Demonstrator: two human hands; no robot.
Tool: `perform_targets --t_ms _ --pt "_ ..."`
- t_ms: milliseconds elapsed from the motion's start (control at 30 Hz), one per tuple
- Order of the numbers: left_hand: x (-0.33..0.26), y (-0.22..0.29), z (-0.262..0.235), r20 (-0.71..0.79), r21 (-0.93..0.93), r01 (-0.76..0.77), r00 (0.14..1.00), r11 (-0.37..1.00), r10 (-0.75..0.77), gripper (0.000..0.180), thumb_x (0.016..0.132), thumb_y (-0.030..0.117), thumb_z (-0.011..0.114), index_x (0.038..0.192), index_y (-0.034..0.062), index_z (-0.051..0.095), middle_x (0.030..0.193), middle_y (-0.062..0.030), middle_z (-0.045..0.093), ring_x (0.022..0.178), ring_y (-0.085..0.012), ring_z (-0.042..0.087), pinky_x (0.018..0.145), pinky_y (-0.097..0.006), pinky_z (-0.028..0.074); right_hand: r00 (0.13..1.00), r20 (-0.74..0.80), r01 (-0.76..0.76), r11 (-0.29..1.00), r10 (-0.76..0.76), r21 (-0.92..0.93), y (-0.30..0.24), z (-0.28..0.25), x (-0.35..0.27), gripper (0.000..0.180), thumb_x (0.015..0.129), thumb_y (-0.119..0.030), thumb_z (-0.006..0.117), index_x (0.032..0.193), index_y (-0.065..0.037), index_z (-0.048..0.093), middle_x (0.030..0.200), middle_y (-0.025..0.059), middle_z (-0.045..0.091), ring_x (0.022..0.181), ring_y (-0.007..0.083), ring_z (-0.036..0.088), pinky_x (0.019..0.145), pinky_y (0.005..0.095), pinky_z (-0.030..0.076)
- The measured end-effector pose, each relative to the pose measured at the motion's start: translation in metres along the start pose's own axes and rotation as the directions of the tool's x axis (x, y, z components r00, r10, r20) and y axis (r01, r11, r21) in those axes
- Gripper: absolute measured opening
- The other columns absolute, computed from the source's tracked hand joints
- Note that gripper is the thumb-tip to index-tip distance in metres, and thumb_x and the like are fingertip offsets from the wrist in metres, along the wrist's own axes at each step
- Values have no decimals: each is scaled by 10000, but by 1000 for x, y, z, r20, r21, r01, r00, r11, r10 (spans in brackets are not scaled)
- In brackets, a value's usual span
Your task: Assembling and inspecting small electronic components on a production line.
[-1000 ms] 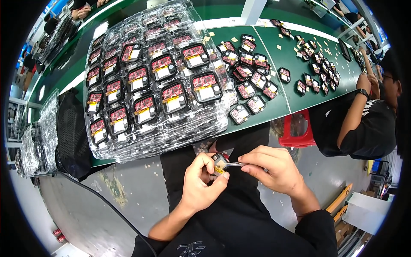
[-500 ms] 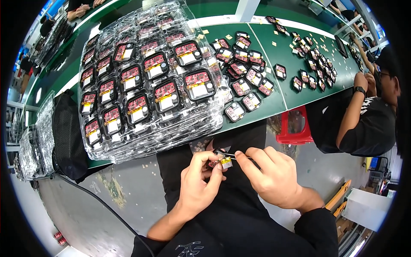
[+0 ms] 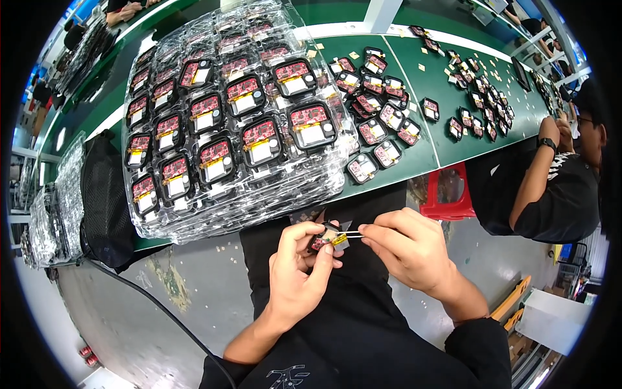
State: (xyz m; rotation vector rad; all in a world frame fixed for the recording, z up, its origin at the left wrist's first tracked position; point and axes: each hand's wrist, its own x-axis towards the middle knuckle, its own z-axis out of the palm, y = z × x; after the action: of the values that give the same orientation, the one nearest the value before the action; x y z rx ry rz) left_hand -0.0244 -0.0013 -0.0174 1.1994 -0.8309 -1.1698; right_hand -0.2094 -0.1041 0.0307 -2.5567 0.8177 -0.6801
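Over my lap, my left hand (image 3: 299, 275) pinches a small black-cased device (image 3: 317, 244) with a red circuit board between thumb and fingers. From its right edge sticks out a yellow-taped strip (image 3: 339, 238) with a silvery flat piece beside it. My right hand (image 3: 414, 249) is closed on thin metal tweezers (image 3: 353, 234). Their tips reach to the device near the yellow strip; my fingers and the small size hide exactly what they touch. Beyond my hands, a stack of clear plastic trays (image 3: 243, 212) carries rows of similar devices (image 3: 260, 141).
Loose devices (image 3: 372, 131) lie heaped on the green table (image 3: 414, 170) right of the trays, with more farther off. A red stool (image 3: 447, 206) stands under the table edge. A co-worker (image 3: 557, 175) sits at the right. A black cable (image 3: 155, 308) hangs at the left.
The view has shifted slightly, so the trays sit a little farther right. At the device, the silvery piece and yellow strip have changed angle, and more of a pale surface beneath shows.
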Motion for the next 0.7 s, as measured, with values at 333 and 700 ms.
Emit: perform_targets --t_ms 333,700 --pt "1 5 2 25 90 -9 1000 996 7 362 992 -120 561 1308 -28 411 1221 -192 669 937 -173 704 769 -298 634 997 -43 56 980 -65 -190 -9 6 -4 321 711 -73 780 1031 -48 774 947 30 677 680 162 588 533 281 486" --pt "-1 4 3 2 53 27 1000 998 -27 333 997 -113 563 1281 -14 419 1199 -199 670 932 -175 703 742 -290 628 997 -56 38 960 -55 -277 -17 2 -2 264 739 -49 813 999 -64 770 927 23 677 681 165 594 545 287 497"
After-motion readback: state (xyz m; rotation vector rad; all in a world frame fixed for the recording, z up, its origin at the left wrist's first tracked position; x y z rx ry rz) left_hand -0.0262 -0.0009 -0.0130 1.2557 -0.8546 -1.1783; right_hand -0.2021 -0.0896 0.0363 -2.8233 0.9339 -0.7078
